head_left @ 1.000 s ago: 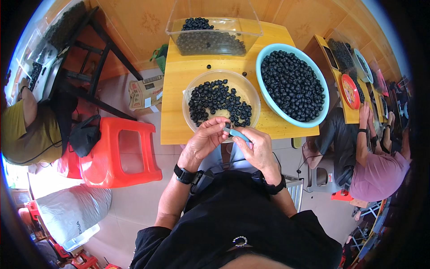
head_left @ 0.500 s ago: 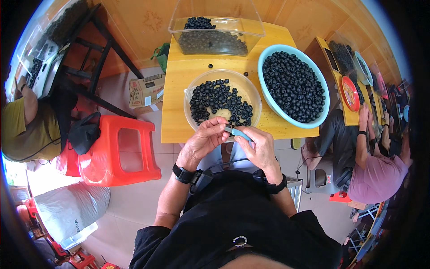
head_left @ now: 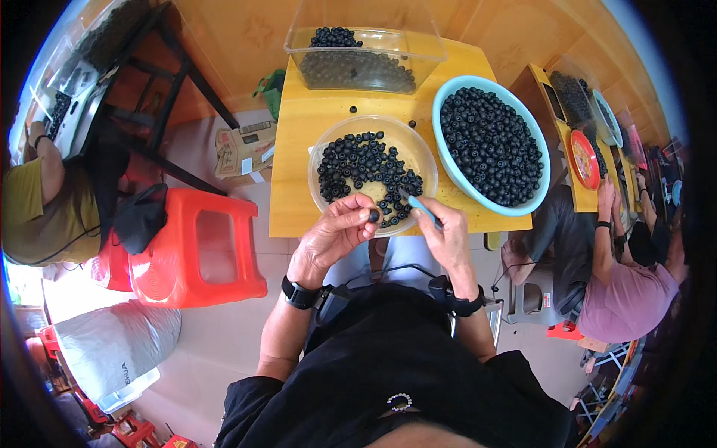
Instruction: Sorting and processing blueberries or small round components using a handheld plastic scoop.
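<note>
While the left hand [head_left: 332,235] pinches one small dark round fruit [head_left: 373,216] between thumb and fingertips, the right hand [head_left: 448,239] holds a slim blue-handled tool [head_left: 420,210] pointed toward it. Left fingers are clamped on the fruit, nearly together; right fingers are wrapped shut around the tool handle. Both hands sit just over the near rim of the clear round bowl [head_left: 323,145].

Judgement on the step in hand: the work appears to be picking at a single fruit with the tool tip. Done well, it calls for a steady pinch, the fruit turned so its end faces the tool, and a light pressure from the tip so the thumb behind is not struck.

Just beyond the fingers, the clear bowl holds a loose layer of the same dark fruits, with bare bottom showing near the hands. To the right of it stands a light blue basin [head_left: 448,160], heaped full. Farther off, a clear rectangular tub [head_left: 366,60] holds more. All rest on a yellow tabletop [head_left: 295,172]; a few stray fruits lie between the containers.
</note>
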Tool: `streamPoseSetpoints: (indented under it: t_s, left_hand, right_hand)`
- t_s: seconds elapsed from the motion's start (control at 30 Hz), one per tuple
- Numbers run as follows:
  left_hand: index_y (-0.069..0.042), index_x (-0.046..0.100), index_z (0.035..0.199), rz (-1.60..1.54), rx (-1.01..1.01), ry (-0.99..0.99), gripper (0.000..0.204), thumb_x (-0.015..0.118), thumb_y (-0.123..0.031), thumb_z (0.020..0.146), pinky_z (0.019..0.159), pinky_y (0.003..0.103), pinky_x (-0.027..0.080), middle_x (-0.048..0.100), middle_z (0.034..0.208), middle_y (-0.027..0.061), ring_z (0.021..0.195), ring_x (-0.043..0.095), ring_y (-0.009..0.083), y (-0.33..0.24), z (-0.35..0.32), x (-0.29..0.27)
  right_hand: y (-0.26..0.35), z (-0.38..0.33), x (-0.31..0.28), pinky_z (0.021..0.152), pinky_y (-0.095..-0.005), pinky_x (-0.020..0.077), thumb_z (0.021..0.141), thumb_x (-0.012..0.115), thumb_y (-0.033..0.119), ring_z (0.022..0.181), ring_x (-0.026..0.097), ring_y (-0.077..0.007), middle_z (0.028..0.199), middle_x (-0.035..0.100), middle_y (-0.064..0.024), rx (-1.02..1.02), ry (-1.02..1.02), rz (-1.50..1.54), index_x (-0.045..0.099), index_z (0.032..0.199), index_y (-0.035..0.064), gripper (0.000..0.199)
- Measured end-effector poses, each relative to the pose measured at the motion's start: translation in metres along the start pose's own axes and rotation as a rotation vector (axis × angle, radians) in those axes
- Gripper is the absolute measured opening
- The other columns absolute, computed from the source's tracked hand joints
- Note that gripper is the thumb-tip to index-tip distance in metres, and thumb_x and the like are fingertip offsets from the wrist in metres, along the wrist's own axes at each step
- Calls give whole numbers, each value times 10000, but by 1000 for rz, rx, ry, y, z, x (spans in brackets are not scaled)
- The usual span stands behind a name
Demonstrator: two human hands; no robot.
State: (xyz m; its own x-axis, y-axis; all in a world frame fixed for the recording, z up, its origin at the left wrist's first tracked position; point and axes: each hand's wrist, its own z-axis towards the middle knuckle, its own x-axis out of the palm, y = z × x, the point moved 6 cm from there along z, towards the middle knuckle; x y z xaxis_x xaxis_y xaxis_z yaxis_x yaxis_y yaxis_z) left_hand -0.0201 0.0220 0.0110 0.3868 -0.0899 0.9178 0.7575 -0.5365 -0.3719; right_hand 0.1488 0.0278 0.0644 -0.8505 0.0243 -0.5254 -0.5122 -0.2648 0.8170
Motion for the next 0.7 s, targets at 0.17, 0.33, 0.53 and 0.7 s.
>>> streamPoseSetpoints:
  t_s: [0.17,0.33,0.53,0.7]
  left_hand:
    - [-39,552,961,89,-26,1,142,620,-47,836,682,230,507,608,854,58,715,581,120,5,2,1]
    - [-54,540,961,188,-31,-31,191,651,-28,808,666,216,504,605,858,48,705,585,115,7,-1,13]
    - [-62,533,962,192,-93,19,205,661,-39,803,657,225,515,607,858,43,700,605,116,10,-3,9]
    - [-57,529,972,183,-50,-2,204,654,-49,812,674,227,515,605,884,43,753,611,118,14,3,9]
  right_hand:
    - [28,-1,10,520,-224,414,736,715,84,574,529,-97,712,606,-59,20,115,266,650,964,-12,255]
    - [27,-1,29,550,-215,395,752,707,80,605,507,-64,699,575,-20,58,215,439,663,876,-5,157]
    - [13,-10,39,551,-189,372,789,697,128,630,475,-23,704,569,26,364,317,768,668,842,27,118]
    - [25,-8,25,549,-189,368,775,689,75,605,459,-26,681,537,35,157,246,519,652,902,11,147]
